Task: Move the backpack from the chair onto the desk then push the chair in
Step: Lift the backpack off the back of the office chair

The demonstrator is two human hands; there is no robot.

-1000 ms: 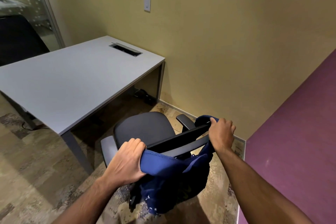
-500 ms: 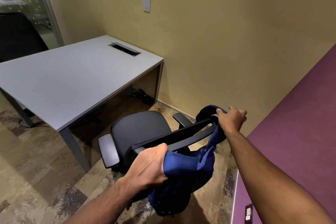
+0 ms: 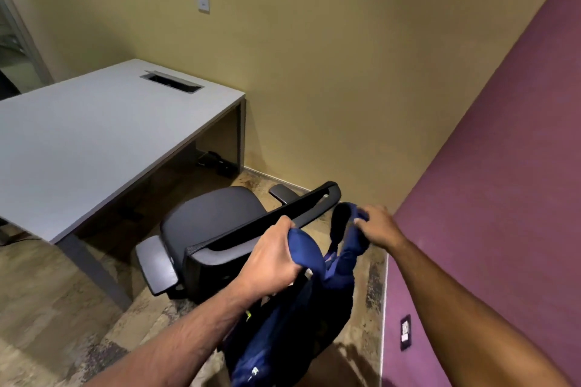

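Note:
A dark blue backpack hangs behind the back of a black office chair, off the backrest. My left hand is closed on one blue shoulder strap near the backrest's top bar. My right hand grips the other strap loop, to the right of the chair. The chair's seat is bare and faces the white desk, pulled out from it and turned at an angle. The backpack's lower part runs out of the bottom of the view.
A cable slot is cut into the desk's far side. Dark cables lie under the desk by the wall. A purple wall with a socket stands close on the right. Yellow wall behind; patterned carpet underfoot.
Both hands have pulled the backpack's straps off the backrest, and the bag now hangs lower, behind the chair. The view has swung right, towards the purple wall.

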